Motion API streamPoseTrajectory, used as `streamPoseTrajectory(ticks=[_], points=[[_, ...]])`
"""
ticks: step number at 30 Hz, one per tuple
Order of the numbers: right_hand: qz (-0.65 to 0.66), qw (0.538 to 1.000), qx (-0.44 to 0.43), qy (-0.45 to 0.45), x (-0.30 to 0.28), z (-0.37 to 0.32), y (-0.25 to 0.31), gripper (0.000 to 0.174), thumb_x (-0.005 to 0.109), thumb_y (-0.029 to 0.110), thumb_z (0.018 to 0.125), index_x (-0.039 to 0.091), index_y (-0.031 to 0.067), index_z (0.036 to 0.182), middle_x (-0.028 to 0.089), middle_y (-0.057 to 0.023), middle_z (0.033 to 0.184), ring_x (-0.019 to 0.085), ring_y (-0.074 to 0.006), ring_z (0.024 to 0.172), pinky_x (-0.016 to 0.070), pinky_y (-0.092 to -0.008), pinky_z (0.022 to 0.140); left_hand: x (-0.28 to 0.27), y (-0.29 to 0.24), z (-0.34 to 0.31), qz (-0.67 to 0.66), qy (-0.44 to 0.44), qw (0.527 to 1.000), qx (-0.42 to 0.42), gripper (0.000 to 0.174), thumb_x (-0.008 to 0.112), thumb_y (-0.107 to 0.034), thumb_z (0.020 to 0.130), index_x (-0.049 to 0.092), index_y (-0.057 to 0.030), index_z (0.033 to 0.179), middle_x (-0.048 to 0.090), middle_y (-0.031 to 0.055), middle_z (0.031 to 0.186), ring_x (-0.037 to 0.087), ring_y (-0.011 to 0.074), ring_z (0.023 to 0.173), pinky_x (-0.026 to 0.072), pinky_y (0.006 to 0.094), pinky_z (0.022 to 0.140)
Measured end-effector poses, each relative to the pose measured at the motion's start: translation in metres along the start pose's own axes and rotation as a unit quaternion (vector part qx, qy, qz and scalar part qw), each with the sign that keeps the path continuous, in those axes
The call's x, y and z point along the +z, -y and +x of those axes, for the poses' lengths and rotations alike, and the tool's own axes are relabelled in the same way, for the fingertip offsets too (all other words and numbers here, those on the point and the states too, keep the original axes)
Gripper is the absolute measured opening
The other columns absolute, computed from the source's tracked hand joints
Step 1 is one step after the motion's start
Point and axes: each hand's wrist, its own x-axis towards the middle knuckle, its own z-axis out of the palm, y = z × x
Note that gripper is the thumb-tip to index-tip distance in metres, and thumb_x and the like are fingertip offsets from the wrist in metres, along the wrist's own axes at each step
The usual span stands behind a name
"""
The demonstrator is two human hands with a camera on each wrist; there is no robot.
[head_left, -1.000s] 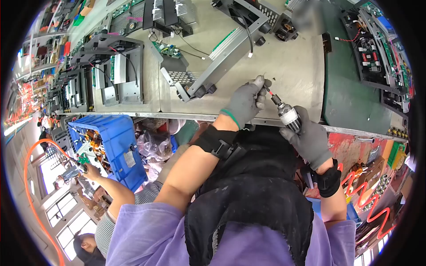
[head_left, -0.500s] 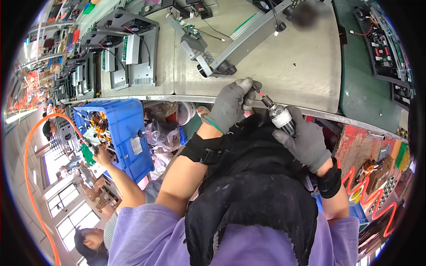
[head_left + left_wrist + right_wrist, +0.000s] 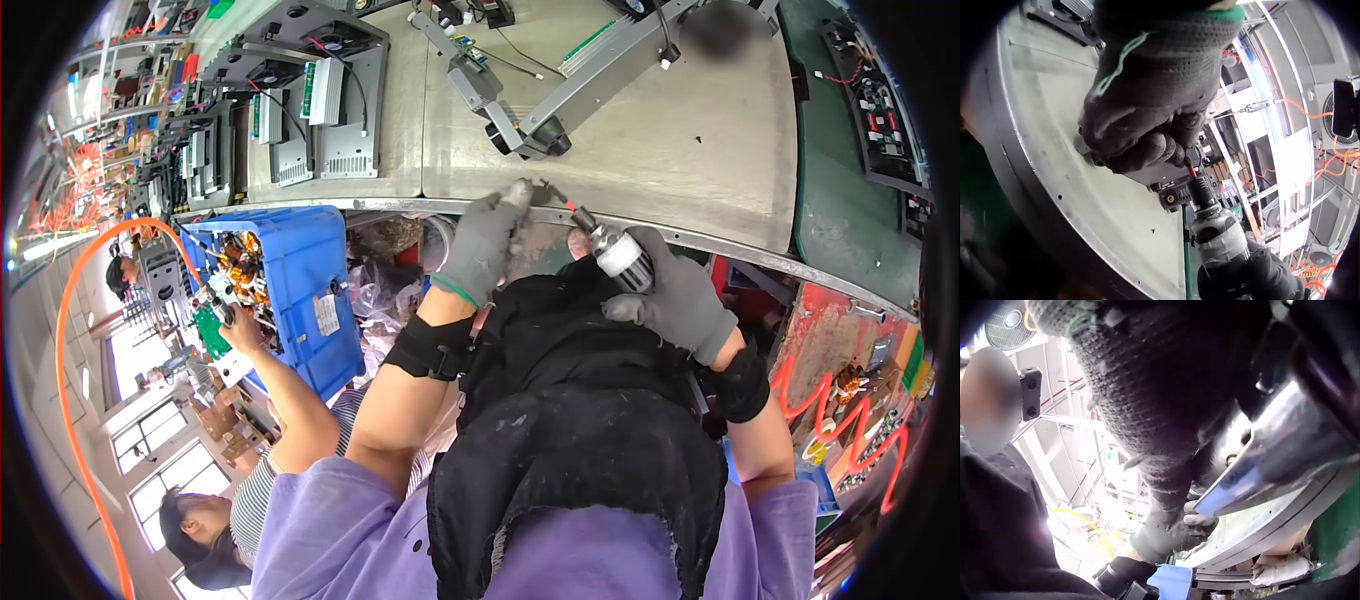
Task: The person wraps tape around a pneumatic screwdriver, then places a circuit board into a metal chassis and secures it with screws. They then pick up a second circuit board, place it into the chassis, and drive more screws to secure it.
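Note:
In the head view a power screwdriver [image 3: 622,258] with a white band is gripped by my gloved right hand [image 3: 682,302]. Its red-collared bit points at my gloved left hand [image 3: 482,245], whose curled fingertips pinch around the bit's tip at the bench's front edge. The left wrist view shows those left fingers [image 3: 1154,150] against the red part, in front of the screwdriver's dark nose [image 3: 1202,190]. Whatever small piece is between the fingertips is too small to make out. Beyond the hands lies a grey metal frame [image 3: 600,80] with black round feet.
More metal chassis [image 3: 345,110] with heatsinks stand on the bench [image 3: 690,180] at the left, and others [image 3: 880,120] on the green mat at the right. A blue crate [image 3: 310,300] of parts sits below the bench's edge. Another person's arm [image 3: 290,390] reaches beside it.
The head view has shifted, so the bench and frame appear higher and further right. My left hand has moved left and the screwdriver stays close to its fingertips. The other person's arm still holds a tool.

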Motion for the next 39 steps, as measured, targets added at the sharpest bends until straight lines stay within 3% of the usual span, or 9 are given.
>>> streamPoseTrajectory(ticks=[1,2,4,5,7,11,25,27,39], points=[[0.003,1.000,-0.001,-0.002,0.002,0.005,0.000,0.083,0.081,0.047,0.069,0.039,0.0132,0.133,0.066,-0.0207,0.083,0.066,-0.0414,0.084,0.0511,-0.0454,0.072,-0.007,0.000,0.004,0.003,0.000,1.000,0.001,0.036,0.060,-0.028,0.095,0.064,0.0015,0.116,0.048,-0.0032,0.070,0.043,0.0062,0.062,0.0377,0.0242,0.054],[0.002,0.999,0.037,0.010,0.004,0.010,0.002,0.086,0.083,0.045,0.066,0.039,0.0134,0.132,0.066,-0.0207,0.085,0.065,-0.0421,0.086,0.0511,-0.0450,0.073,-0.011,-0.001,0.006,0.215,-0.139,0.944,0.210,0.039,0.067,-0.024,0.088,0.062,-0.0006,0.119,0.052,0.0016,0.076,0.047,0.0114,0.062,0.0393,0.0269,0.054],[-0.006,0.994,0.100,0.042,0.007,0.022,0.007,0.088,0.086,0.042,0.061,0.039,0.0136,0.130,0.067,-0.0199,0.089,0.065,-0.0421,0.090,0.0508,-0.0443,0.076,-0.019,-0.012,0.011,0.456,-0.275,0.697,0.480,0.059,0.077,-0.018,0.071,0.059,-0.0079,0.126,0.054,0.0099,0.090,0.054,0.0248,0.071,0.0436,0.0374,0.060],[-0.004,0.994,0.100,0.042,0.009,0.026,0.010,0.088,0.086,0.042,0.061,0.039,0.0136,0.130,0.067,-0.0199,0.089,0.065,-0.0421,0.090,0.0508,-0.0443,0.076,-0.020,-0.020,0.015,0.458,-0.274,0.696,0.480,0.059,0.077,-0.018,0.071,0.059,-0.0079,0.126,0.054,0.0099,0.090,0.054,0.0248,0.071,0.0436,0.0374,0.060],[0.013,0.993,0.113,0.038,0.014,0.032,0.012,0.086,0.085,0.042,0.062,0.039,0.0133,0.129,0.067,-0.0196,0.091,0.065,-0.0418,0.091,0.0505,-0.0441,0.077,-0.015,-0.044,0.020,0.566,-0.238,0.548,0.568,0.060,0.079,-0.026,0.071,0.061,-0.0089,0.126,0.050,0.0090,0.079,0.052,0.0263,0.066,0.0435,0.0369,0.058],[0.038,0.994,0.099,0.021,0.023,0.039,0.004,0.085,0.084,0.042,0.064,0.038,0.0127,0.130,0.067,-0.0193,0.093,0.065,-0.0414,0.092,0.0503,-0.0438,0.078,-0.007,-0.066,0.036,0.628,-0.153,0.507,0.570,0.061,0.078,-0.030,0.066,0.063,-0.0135,0.123,0.054,0.0074,0.081,0.056,0.0281,0.076,0.0458,0.0405,0.066],[-0.033,0.995,0.083,-0.043,0.014,0.047,0.007,0.071,0.077,0.038,0.071,0.041,0.0101,0.125,0.067,-0.0182,0.083,0.066,-0.0404,0.082,0.0512,-0.0465,0.073,0.008,-0.071,0.047,0.574,-0.144,0.576,0.564,0.043,0.083,-0.021,0.064,0.066,-0.0062,0.100,0.061,0.0100,0.089,0.061,0.0303,0.074,0.0481,0.0400,0.064],[-0.077,0.993,0.068,-0.060,0.017,0.053,0.002,0.067,0.076,0.035,0.073,0.041,0.0103,0.125,0.067,-0.0176,0.082,0.066,-0.0396,0.080,0.0513,-0.0465,0.071,0.006,-0.070,0.048,0.555,-0.116,0.637,0.522,0.039,0.080,-0.022,0.067,0.066,-0.0098,0.101,0.054,0.0084,0.084,0.056,0.0299,0.083,0.0453,0.0418,0.069],[-0.176,0.979,0.031,-0.093,0.015,0.061,-0.002,0.060,0.072,0.027,0.076,0.040,0.0109,0.124,0.066,-0.0158,0.078,0.067,-0.0361,0.073,0.0518,-0.0454,0.066,0.004,-0.076,0.050,0.548,-0.106,0.615,0.557,0.042,0.083,-0.014,0.065,0.065,-0.0042,0.101,0.057,0.0117,0.084,0.060,0.0301,0.069,0.0479,0.0392,0.060]])
